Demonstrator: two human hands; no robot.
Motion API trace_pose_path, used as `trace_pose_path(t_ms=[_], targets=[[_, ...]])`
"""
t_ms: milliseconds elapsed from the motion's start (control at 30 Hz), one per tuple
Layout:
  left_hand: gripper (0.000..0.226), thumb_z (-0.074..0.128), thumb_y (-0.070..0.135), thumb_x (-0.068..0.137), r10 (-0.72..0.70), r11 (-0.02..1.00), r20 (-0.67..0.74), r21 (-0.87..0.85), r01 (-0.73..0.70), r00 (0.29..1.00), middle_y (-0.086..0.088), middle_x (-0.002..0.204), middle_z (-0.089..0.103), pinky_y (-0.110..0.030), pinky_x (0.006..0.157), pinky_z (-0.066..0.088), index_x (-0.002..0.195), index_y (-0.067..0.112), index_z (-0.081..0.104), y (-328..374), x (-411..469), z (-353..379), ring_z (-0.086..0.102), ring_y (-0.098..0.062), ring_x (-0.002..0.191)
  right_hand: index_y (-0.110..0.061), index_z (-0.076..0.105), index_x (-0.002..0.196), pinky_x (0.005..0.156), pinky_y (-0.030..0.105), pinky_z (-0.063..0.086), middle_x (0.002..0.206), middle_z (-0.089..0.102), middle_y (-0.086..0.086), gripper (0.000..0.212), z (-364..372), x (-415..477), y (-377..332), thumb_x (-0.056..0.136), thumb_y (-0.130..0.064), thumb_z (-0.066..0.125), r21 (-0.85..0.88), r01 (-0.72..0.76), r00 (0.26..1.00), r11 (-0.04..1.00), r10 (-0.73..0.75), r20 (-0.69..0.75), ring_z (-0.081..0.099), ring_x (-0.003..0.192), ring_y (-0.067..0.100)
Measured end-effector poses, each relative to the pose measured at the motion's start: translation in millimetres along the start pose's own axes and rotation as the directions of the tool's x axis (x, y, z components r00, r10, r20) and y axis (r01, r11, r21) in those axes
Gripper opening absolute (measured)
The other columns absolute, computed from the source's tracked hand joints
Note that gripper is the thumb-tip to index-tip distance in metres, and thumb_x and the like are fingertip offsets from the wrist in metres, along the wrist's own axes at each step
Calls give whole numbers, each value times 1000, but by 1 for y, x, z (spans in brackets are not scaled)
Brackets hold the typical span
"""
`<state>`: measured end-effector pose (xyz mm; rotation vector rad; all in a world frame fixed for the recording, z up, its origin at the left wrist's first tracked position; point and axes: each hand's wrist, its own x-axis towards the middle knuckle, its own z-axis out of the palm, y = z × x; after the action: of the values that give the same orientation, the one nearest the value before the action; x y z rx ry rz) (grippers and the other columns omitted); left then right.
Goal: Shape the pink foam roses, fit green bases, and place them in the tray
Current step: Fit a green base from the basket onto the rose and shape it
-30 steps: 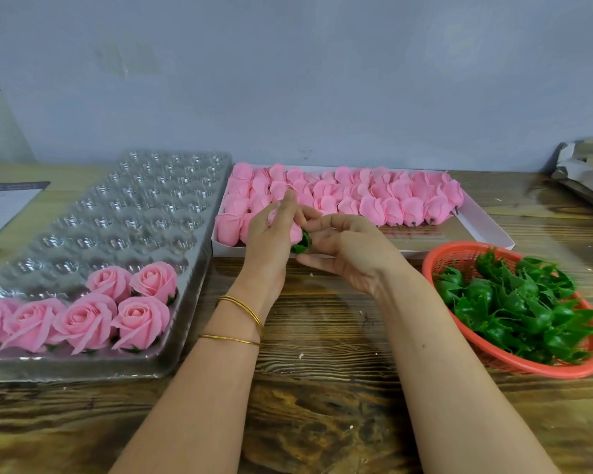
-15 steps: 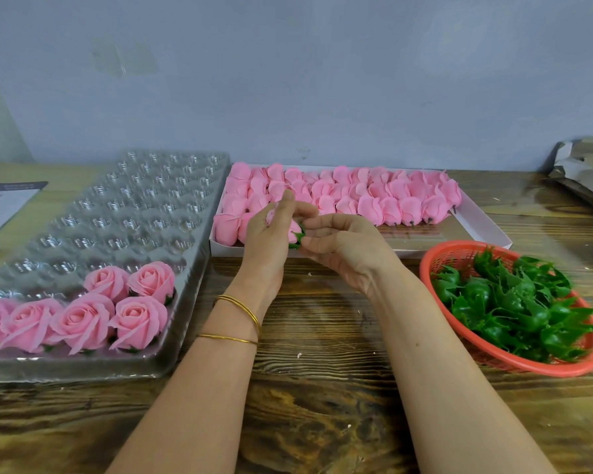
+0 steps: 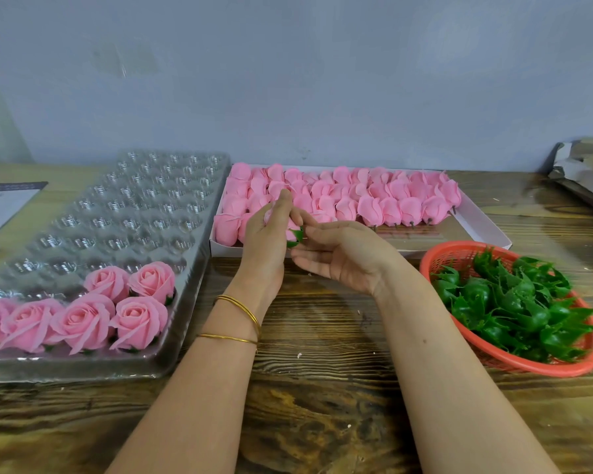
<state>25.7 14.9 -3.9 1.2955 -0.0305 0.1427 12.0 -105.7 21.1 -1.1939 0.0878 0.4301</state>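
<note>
My left hand (image 3: 266,236) is closed around a pink foam rose bud, mostly hidden behind its fingers. My right hand (image 3: 343,254) pinches a green base (image 3: 297,236) against the bud's bottom, between the two hands. Both hands hover over the front edge of the white box (image 3: 476,227) of closed pink buds (image 3: 370,200). The clear plastic tray (image 3: 124,213) lies at the left, with several opened pink roses (image 3: 131,302) in its near rows.
A red basket (image 3: 459,254) full of green bases (image 3: 514,302) sits at the right on the wooden table (image 3: 322,388). A sheet of paper (image 3: 4,203) lies at far left. Crumpled cardboard (image 3: 582,169) rests at far right. A grey wall runs behind.
The green base has been pushed closer onto the bud between my hands. Both hands stayed nearly in place above the box's front edge.
</note>
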Motion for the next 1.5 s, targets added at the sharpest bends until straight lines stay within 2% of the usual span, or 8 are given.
trace_pose_path(t_ms=[167,433,633,767,900,1067,1333,1500], targets=[[48,50,34,102,45,999,28,-4,-44,999,-1,76,72,-20,69,54,60,23,70,-2,0,-3,68,-10,76,2,65,99,69,30,62,78,71,19,12,-1,1,1,96,1,53,9,-25,1000,1000,25,15,73,73,25],[29,50,44,100,7,1000,85,12,-8,996,6,108,74,-27,73,56,96,36,78,-5,3,-3,68,-18,107,-1,69,105,68,23,60,89,74,14,21,-4,3,1,91,8,55,-29,0,1000,1000,1,17,72,82,23],[30,51,53,91,13,995,87,93,-22,996,10,110,74,-32,80,54,91,40,78,-4,1,-2,67,-11,107,-7,70,92,70,22,59,75,75,4,26,-4,3,3,87,15,56,-36,26,1000,999,-26,-10,73,69,14],[43,48,46,98,30,992,70,121,-38,997,4,101,76,-42,96,51,71,32,77,-7,3,-2,67,-11,106,-5,67,88,68,23,59,65,71,-2,28,-4,3,3,83,20,56,-20,76,997,997,-76,-16,70,63,8],[47,47,40,101,30,994,69,105,-37,997,4,94,76,-39,82,52,63,25,70,-7,4,-2,71,-12,94,-1,65,90,67,23,59,72,73,-6,25,-4,4,4,84,21,54,14,66,998,998,-66,10,71,67,9],[56,47,37,101,35,998,53,58,-38,998,2,86,76,-36,78,51,48,26,59,-7,5,-3,71,-13,85,4,66,93,82,27,58,90,69,13,15,-5,3,2,90,10,54,65,-5,998,998,0,66,68,87,23],[50,51,40,96,25,998,85,48,-29,996,0,87,76,-33,82,52,49,25,60,-7,6,-5,72,-13,87,4,62,114,84,32,57,95,69,18,22,-5,0,1,94,5,52,50,-55,993,997,49,108,67,92,28],[35,54,46,90,1,996,106,91,-11,994,-1,96,76,-45,102,47,72,27,78,-7,6,-6,69,-18,103,7,65,108,75,28,61,94,71,13,24,-4,0,2,90,14,51,56,5,997,998,-10,77,70,84,21]])
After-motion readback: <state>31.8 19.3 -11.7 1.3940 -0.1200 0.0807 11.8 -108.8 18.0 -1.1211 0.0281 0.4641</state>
